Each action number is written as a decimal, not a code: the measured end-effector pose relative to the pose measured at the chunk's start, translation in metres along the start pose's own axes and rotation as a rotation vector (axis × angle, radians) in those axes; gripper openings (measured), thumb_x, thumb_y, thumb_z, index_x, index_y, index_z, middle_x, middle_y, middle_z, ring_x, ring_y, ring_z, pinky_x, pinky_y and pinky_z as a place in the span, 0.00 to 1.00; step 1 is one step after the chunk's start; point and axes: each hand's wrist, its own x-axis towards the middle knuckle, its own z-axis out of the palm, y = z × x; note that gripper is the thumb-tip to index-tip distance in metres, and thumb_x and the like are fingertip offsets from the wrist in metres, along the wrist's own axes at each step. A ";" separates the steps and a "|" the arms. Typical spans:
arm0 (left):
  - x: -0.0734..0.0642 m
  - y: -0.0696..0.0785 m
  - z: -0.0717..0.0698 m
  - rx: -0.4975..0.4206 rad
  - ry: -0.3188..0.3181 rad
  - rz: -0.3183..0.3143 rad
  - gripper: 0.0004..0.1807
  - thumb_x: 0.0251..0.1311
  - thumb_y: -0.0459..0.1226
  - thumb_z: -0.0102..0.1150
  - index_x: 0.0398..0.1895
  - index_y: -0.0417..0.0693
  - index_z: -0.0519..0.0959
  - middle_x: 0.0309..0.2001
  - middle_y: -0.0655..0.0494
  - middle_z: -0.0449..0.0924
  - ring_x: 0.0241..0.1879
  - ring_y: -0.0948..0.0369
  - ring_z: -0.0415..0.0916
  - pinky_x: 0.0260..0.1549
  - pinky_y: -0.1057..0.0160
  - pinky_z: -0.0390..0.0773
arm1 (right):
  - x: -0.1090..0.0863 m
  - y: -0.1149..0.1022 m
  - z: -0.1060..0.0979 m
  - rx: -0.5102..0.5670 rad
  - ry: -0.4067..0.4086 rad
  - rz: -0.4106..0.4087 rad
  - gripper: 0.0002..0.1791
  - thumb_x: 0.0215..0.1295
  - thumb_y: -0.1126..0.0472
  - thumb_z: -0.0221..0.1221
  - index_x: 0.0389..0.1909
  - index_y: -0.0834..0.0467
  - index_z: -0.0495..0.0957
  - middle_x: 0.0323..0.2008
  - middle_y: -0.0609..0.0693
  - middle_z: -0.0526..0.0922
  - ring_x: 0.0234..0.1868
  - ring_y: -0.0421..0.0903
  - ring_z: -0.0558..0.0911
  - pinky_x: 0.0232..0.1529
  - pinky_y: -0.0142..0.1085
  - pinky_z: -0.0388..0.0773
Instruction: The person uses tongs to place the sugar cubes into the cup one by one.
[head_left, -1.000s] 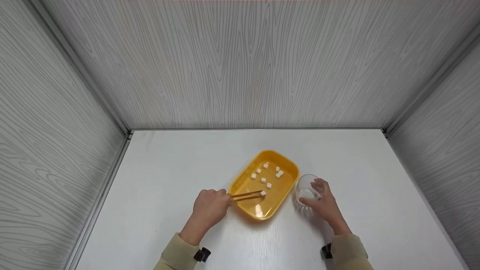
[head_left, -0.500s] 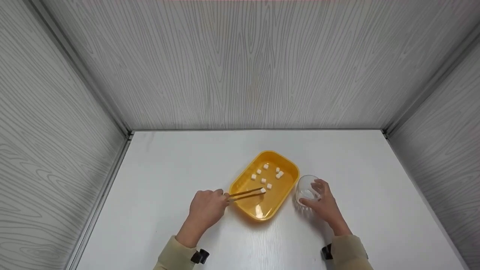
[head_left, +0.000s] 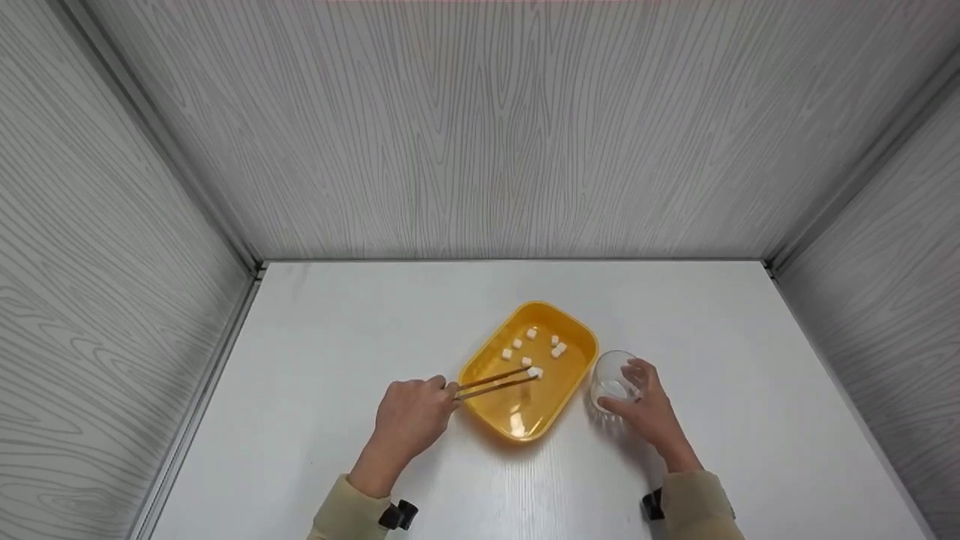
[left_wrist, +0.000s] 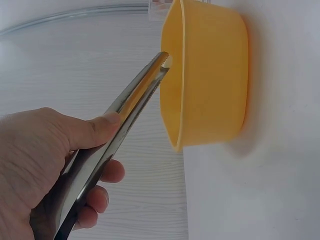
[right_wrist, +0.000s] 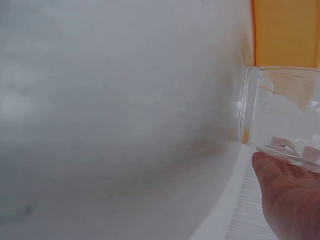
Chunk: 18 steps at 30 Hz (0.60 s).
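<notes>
My left hand (head_left: 415, 416) grips a pair of metal tongs (left_wrist: 92, 162), thumb on one arm and fingers curled under the other. In the head view the tips of the tongs reach over a yellow tray (head_left: 574, 324), with a small white cube (head_left: 533, 371) between them. Several more white cubes (head_left: 531, 334) lie scattered on the tray's floor, one partly hidden behind the cube at the tips. Just right of the tray stands a clear glass (head_left: 610, 379), upright on the table. My right hand (head_left: 651, 409) holds it from the right, thumb and fingers curved around its side.
Both the tray and the glass sit on a white table (head_left: 360, 322). Grey wood-grain panels (head_left: 480, 150) wall it in at the back and both sides. A black wrist device (head_left: 398, 515) shows at the left sleeve cuff.
The tongs have closed in on the cube and shifted it up and to the right, near another cube. The right hand and the glass have stayed in place.
</notes>
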 end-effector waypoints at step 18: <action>0.015 0.020 -0.003 -0.075 0.154 0.046 0.15 0.56 0.48 0.70 0.40 0.48 0.87 0.26 0.57 0.79 0.16 0.63 0.72 0.13 0.67 0.68 | 0.000 -0.003 0.001 -0.003 0.001 0.009 0.54 0.51 0.49 0.74 0.72 0.55 0.51 0.71 0.61 0.61 0.72 0.60 0.57 0.67 0.59 0.54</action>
